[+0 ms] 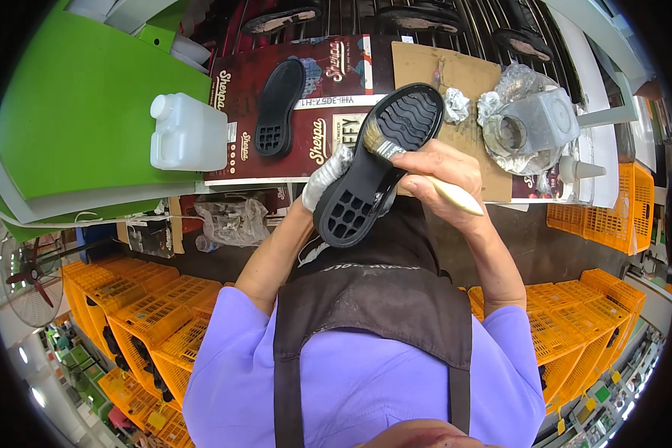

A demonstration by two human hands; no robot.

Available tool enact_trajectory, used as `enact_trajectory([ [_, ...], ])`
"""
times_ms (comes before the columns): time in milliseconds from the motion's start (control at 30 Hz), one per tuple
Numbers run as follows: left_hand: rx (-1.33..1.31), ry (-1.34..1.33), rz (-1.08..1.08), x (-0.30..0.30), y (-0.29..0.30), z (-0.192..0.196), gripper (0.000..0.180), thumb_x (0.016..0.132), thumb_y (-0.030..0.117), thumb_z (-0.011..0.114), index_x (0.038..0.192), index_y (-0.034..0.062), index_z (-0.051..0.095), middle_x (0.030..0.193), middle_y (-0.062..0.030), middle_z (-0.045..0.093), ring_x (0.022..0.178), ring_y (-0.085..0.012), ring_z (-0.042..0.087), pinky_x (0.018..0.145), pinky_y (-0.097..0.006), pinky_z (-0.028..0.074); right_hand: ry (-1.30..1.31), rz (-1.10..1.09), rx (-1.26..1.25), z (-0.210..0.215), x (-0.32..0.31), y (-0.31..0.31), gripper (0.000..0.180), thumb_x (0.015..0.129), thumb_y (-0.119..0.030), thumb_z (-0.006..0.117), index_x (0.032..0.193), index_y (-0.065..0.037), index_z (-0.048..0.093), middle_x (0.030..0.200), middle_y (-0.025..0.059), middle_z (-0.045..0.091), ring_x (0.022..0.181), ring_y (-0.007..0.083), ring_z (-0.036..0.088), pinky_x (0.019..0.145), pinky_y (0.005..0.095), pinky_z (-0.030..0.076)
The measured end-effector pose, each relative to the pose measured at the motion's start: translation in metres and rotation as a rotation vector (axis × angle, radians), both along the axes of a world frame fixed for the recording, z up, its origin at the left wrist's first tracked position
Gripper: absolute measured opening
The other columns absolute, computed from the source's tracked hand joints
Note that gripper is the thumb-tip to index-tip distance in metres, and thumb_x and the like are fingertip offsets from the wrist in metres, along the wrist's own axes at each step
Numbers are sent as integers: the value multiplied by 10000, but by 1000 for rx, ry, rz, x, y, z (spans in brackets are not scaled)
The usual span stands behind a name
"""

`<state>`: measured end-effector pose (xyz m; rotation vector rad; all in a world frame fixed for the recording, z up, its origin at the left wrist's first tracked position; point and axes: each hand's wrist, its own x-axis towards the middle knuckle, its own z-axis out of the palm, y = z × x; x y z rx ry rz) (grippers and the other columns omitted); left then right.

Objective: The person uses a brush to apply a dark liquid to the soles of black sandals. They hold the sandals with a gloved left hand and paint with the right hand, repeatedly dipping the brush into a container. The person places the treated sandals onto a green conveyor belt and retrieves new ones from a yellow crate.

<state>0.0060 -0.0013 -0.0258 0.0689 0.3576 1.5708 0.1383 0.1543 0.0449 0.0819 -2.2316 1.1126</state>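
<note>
A person's gloved left hand point(327, 178) has its fingers clamped on a black shoe sole point(377, 164), held tread-up above the near edge of the surface. The right hand point(440, 175) has its fingers closed on a wooden-handled brush point(425, 179), bristles touching the sole's forepart. Coating looks under way (no wet sheen is clear enough to judge how much is covered). One more sole point(279, 107) lies on the cardboard sheet; three others rest on the far rack. One white jug point(188, 134) stands at the left edge.

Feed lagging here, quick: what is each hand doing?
Left hand: gloved, closed on the black shoe sole.
Right hand: closed on the brush.
</note>
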Motion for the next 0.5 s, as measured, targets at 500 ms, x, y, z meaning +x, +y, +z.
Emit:
enact_trajectory([
  [500,-43,-44,124,-4,23,8,599,922,550,353,1280,83,468,1192,-84,558,979,-194,589,845,-322,508,16,78,-27,-5,-3,-20,246,708,-90,747,926,-18,657,738,79,629,568,181,551,497,288,452],
])
